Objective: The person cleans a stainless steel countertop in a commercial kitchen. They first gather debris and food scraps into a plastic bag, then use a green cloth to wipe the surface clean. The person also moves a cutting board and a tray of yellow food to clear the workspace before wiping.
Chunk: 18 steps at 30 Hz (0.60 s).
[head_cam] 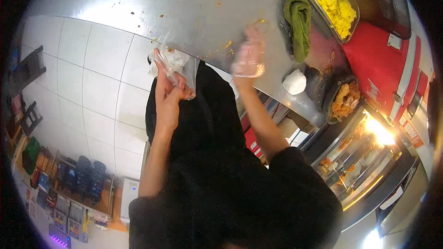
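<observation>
My left hand (169,88) grips a clear plastic bag (191,72) just off the counter's near edge. A crumpled white wrapped packet (178,60) shows beside its fingers, in or behind the plastic; I cannot tell which. Over the steel counter (193,10), my right hand (250,55) is blurred by motion and covered with thin clear plastic, seemingly a disposable glove. Whether its fingers hold anything is unclear. Crumbs lie around it. To its right sits a round white wrapped bundle (295,82), and farther back a folded green cloth (298,27).
At the right are a metal tray of yellow food (356,24), a dark bowl of fried pieces (330,117) and a red cooler box (377,55). A lit glass food warmer (356,166) stands nearer. Shelves of goods (83,200) and white floor tiles (102,83) lie to the left.
</observation>
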### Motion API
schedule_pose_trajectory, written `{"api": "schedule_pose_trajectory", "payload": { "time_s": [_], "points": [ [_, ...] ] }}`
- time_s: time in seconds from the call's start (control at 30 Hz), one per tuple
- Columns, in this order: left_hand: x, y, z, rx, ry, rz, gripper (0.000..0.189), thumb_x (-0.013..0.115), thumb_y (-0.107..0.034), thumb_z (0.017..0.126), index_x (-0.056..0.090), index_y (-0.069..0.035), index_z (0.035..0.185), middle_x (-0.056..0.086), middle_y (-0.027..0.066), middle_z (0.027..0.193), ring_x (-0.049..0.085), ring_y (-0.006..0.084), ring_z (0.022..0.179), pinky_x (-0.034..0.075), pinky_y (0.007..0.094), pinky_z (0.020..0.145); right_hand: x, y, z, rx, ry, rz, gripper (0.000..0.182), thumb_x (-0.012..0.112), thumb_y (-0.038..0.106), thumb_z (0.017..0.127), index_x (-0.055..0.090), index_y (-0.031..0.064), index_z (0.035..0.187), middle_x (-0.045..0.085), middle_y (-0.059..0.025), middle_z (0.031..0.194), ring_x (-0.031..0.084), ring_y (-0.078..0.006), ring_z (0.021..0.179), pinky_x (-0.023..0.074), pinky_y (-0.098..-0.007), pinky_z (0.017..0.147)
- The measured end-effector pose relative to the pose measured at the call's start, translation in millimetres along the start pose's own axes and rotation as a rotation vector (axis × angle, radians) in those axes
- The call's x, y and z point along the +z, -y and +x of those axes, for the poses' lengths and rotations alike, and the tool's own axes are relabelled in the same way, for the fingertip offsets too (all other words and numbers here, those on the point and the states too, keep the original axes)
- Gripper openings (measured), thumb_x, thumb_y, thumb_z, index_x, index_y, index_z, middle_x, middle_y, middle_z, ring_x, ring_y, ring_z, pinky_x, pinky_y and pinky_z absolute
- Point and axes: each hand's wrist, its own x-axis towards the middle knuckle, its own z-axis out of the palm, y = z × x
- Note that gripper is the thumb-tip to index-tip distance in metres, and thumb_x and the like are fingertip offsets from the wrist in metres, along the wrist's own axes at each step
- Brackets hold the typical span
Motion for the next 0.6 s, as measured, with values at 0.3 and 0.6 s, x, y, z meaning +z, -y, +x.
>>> {"api": "schedule_pose_trajectory", "payload": {
  "time_s": [0.3, 0.6],
  "points": [
    [-13.3, -18.6, -18.9, 0.047, -0.114, 0.048, 0.092, 0.042, 0.004, 0.072, 0.007, -0.016, 0.155, 0.041, 0.0013, 0.078, 0.040, 0.0116, 0.065, 0.036, 0.0262, 0.060, 20.0, 56.8, 6.3, 0.037, 0.031, 0.416, 0.019, 0.059, 0.025, 0.089, 0.066, 0.0065, 0.091, 0.064, -0.0131, 0.088, 0.060, -0.0304, 0.078, 0.0482, -0.0416, 0.073],
    [-0.7, 12.8, -3.5, -0.038, 0.026, 0.015, 0.095, 0.041, 0.004, 0.073, -0.005, -0.016, 0.154, 0.045, 0.0040, 0.086, 0.047, 0.0163, 0.073, 0.045, 0.0314, 0.075, -44.2, -46.1, 122.7, 0.255, 0.217, -0.742, 0.084, 0.064, 0.017, 0.076, 0.023, -0.0016, 0.146, 0.053, -0.0236, 0.122, 0.053, -0.0375, 0.109, 0.0473, -0.0430, 0.088]
  ]
}}
